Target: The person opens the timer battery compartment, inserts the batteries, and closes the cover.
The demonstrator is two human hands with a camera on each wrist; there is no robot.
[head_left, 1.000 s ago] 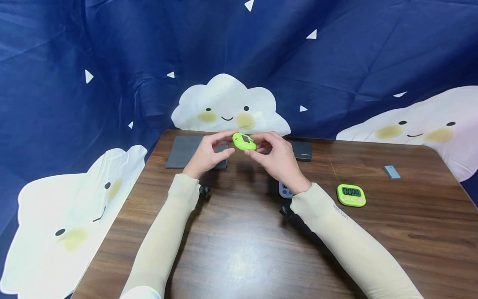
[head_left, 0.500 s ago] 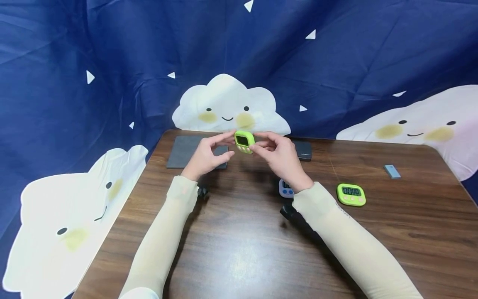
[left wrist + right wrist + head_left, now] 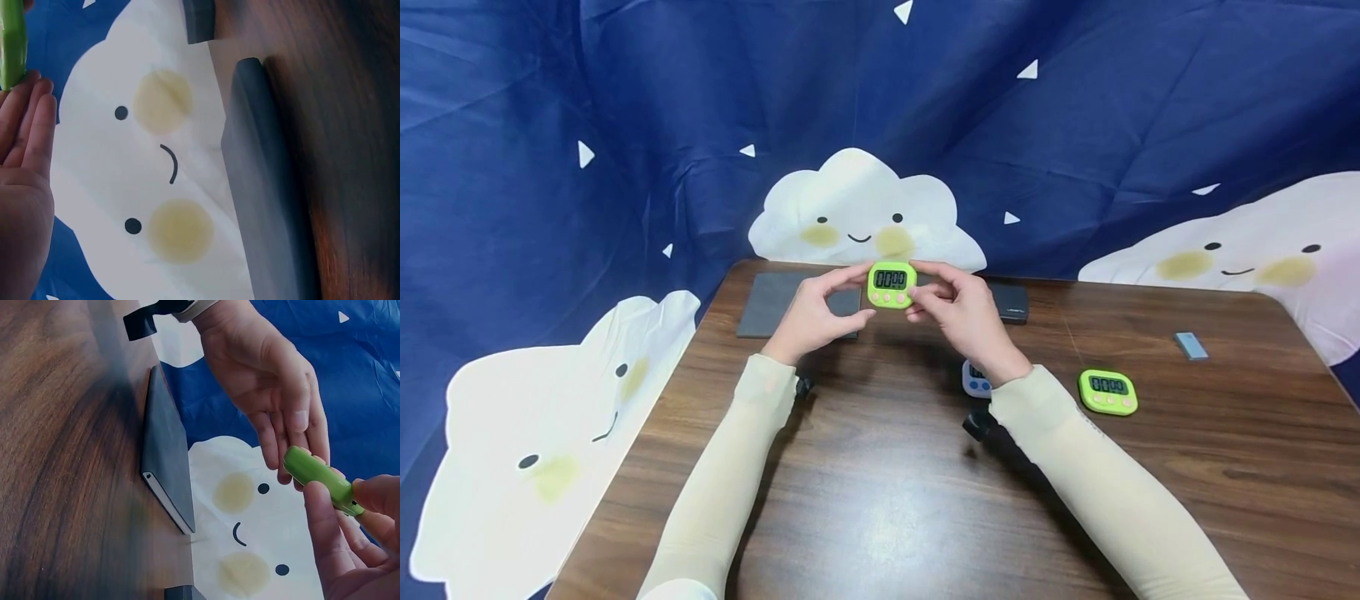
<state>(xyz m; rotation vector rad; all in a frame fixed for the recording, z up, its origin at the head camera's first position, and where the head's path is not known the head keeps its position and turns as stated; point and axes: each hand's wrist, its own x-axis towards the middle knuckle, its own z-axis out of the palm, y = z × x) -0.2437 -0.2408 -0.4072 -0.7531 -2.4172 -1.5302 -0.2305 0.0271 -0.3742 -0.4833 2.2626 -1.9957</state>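
A lime-green digital timer is held up above the far part of the table, its dark display and pink buttons facing the head view. My right hand pinches it at its right side between thumb and fingers, as the right wrist view also shows on the green timer. My left hand reaches to the timer's left edge with straight fingers. Its thumb stays apart from the timer. In the left wrist view the left hand shows extended fingers at the timer's edge.
A second green timer lies on the right of the wooden table. A white-and-blue timer is partly hidden by my right wrist. Behind the hands lie a dark flat notebook and a black box. A small blue block lies far right.
The green timer has turned from a tilted, edge-on pose to face the head view squarely. My right fingers have shifted on its right side; the left hand has barely moved.
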